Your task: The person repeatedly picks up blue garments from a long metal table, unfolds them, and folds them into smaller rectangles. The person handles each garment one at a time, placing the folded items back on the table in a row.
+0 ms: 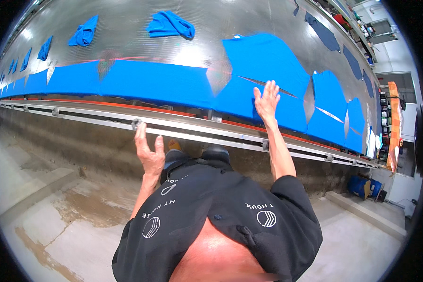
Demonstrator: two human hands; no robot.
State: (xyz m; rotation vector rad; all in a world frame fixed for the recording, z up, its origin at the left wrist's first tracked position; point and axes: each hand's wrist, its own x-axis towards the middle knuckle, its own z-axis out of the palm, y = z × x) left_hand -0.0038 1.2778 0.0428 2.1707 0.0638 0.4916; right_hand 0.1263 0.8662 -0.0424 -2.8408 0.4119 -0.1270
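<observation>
My right hand (pixel 267 102) is open, its fingers stretched out over a blue cut fabric panel (pixel 242 98) along the near edge of the long table. Just beyond it lies a larger curved blue fabric piece (pixel 263 54), a narrow gap between the two. My left hand (pixel 150 155) is open and holds nothing, thumb apart from the fingers. Its fingertips reach the metal rail along the table's front, beside a small round fitting (pixel 136 124); whether they touch it I cannot tell. To the left, another flat blue panel (pixel 155 83) lies along the same edge.
Crumpled blue fabric pieces (pixel 170 25) lie spaced along the grey table (pixel 122 35). Dark fabric pieces (pixel 322 32) run down its far right side. Metal rails (pixel 192 129) border the near edge. Blue drums (pixel 364 186) stand on the floor at right, near a concrete curb (pixel 366 216).
</observation>
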